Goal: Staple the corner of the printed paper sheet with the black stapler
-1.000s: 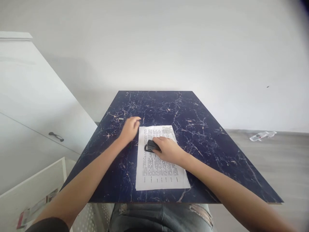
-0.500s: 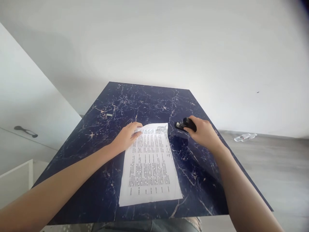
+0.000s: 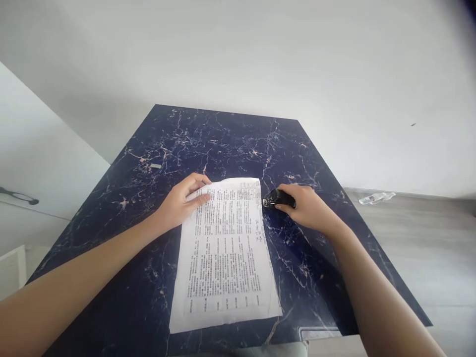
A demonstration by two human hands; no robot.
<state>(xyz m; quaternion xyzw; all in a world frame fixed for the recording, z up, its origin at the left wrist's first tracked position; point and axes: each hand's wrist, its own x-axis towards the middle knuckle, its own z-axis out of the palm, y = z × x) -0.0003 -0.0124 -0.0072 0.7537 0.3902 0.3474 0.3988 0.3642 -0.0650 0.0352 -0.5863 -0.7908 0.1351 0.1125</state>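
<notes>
Sheets of printed paper [image 3: 226,253] lie on the dark blue marbled table [image 3: 223,136], the print running sideways. My left hand [image 3: 188,198] grips their upper left edge, thumb on top and the other fingers partly behind. In my right hand [image 3: 303,206] is a black stapler [image 3: 280,198], held in a pinch with its front end pointing left. That front end is close against the paper's right edge, near the upper corner. Whether the edge sits between the stapler's jaws I cannot tell.
A small pale strip [image 3: 155,166], perhaps staples, lies on the table at the left. White cabinet doors with a dark handle [image 3: 20,197] stand at the left. A clear plastic bottle [image 3: 376,198] rests on the grey floor at the right, by the white wall [image 3: 260,59].
My right hand has brought the stapler left and slightly down to the paper's right edge. The view has shifted a little, and my left hand still holds the paper.
</notes>
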